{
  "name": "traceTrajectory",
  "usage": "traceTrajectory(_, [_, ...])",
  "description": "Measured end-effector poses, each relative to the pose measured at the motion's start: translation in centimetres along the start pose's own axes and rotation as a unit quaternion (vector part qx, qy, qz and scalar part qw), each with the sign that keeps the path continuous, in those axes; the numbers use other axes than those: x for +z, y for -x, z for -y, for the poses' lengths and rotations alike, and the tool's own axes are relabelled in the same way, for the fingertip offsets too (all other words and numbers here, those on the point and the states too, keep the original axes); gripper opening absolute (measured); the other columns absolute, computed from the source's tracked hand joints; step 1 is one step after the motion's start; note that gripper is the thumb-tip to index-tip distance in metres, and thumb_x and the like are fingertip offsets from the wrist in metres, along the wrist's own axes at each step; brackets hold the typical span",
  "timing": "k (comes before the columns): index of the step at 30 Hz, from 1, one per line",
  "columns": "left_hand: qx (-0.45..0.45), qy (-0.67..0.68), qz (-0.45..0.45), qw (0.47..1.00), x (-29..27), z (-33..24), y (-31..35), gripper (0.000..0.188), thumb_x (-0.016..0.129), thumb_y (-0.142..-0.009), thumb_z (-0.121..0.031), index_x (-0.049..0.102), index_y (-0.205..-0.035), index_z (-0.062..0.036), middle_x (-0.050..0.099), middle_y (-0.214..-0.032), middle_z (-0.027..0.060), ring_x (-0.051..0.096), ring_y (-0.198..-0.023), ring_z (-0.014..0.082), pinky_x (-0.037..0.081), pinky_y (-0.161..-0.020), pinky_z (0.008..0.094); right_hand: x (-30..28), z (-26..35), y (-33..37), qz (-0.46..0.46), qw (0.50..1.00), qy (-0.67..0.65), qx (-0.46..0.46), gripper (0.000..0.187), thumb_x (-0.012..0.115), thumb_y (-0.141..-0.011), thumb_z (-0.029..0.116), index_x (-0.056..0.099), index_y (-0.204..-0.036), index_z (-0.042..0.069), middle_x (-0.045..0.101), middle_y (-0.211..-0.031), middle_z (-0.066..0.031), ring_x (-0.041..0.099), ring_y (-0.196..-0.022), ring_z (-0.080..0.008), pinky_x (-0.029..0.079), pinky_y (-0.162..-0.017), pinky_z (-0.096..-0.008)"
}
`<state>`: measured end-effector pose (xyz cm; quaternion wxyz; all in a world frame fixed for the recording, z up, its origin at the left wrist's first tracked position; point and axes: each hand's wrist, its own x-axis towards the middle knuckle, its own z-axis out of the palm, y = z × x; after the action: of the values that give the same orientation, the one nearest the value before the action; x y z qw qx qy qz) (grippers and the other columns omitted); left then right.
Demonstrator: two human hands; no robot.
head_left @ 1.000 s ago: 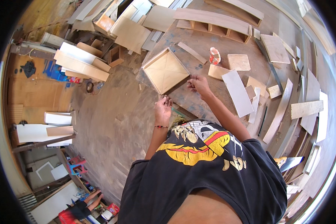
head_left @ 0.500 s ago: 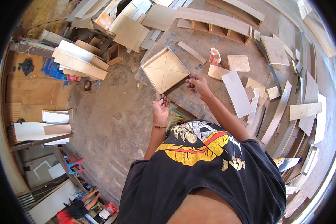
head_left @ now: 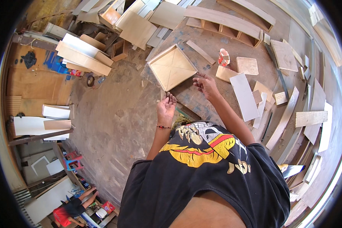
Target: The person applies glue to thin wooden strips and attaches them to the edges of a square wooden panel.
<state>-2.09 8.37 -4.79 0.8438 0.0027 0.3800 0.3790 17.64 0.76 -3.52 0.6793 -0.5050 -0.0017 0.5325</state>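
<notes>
A shallow square wooden tray point(head_left: 172, 68) with thin raised sides lies corner-on at the near left edge of the workbench. Two lines cross diagonally over its pale inside. Just below its nearest corner is my left hand point(head_left: 166, 108), palm up with loosely bent fingers apart. Its fingertips come close to that corner; whether they touch it I cannot tell. Beside the tray's right corner hovers my right hand point(head_left: 206, 86), fingers spread and slightly bent, with nothing visible in them. A red and white cup-like container point(head_left: 224, 57) stands farther right on the bench.
Wood blocks and a pale board point(head_left: 243, 96) lie right of my right arm. A long compartmented wooden frame point(head_left: 226, 23) rests at the back. Stacked panels point(head_left: 81, 53) sit at the left. A person in red point(head_left: 66, 213) is at the lower left.
The whole view has shifted slightly. The fingers of my right hand look more spread than before. The tray keeps its place on the bench.
</notes>
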Motion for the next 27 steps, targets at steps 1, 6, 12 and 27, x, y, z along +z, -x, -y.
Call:
traceTrajectory(1, [0.001, -0.001, -0.002, 1.000, -0.1, 0.0, -0.1, 0.030, 0.040, -0.077, 0.008, 0.045, -0.106, 0.0020, 0.053, -0.097, 0.0099, 0.050, -0.088, 0.0204, 0.045, -0.080, 0.0352, 0.0, 0.0, 0.0, -0.001, 1.000, 0.000, 0.001, 0.038, 0.054, -0.074, 0.005, 0.045, -0.111, 0.004, 0.060, -0.087, -0.0065, 0.057, -0.067, -0.0125, 0.041, -0.055, -0.0244])
traceTrajectory(6, [0.013, -0.014, -0.012, 1.000, -0.6, 0.3, -0.6, 0.031, 0.040, -0.076, 0.008, 0.045, -0.106, 0.0030, 0.053, -0.096, 0.0102, 0.051, -0.088, 0.0208, 0.045, -0.080, 0.0355, -0.4, -0.3, -0.4, 0.004, 1.000, 0.019, 0.014, 0.040, 0.054, -0.077, 0.007, 0.045, -0.115, 0.005, 0.061, -0.088, -0.0049, 0.057, -0.066, -0.0104, 0.041, -0.052, -0.0235])
traceTrajectory(12, [0.028, -0.029, -0.023, 0.999, -1.4, 0.6, -1.1, 0.031, 0.040, -0.076, 0.008, 0.045, -0.106, 0.0028, 0.052, -0.096, 0.0098, 0.051, -0.088, 0.0207, 0.045, -0.080, 0.0354, -1.6, 1.4, -3.0, -0.157, 0.765, 0.521, -0.343, 0.029, 0.053, -0.073, 0.003, 0.051, -0.102, 0.000, 0.060, -0.084, -0.0127, 0.058, -0.063, -0.0266, 0.044, -0.053, -0.0339])
traceTrajectory(27, [0.116, -0.214, -0.019, 0.970, -0.6, 1.7, 2.5, 0.025, 0.046, -0.078, 0.003, 0.048, -0.103, -0.0028, 0.056, -0.089, 0.0057, 0.056, -0.081, 0.0169, 0.046, -0.070, 0.0295, 0.2, 6.8, -5.1, -0.170, 0.662, 0.620, -0.385, 0.015, 0.057, -0.070, 0.006, 0.061, -0.085, 0.005, 0.058, -0.085, -0.0132, 0.056, -0.081, -0.0304, 0.045, -0.070, -0.0364])
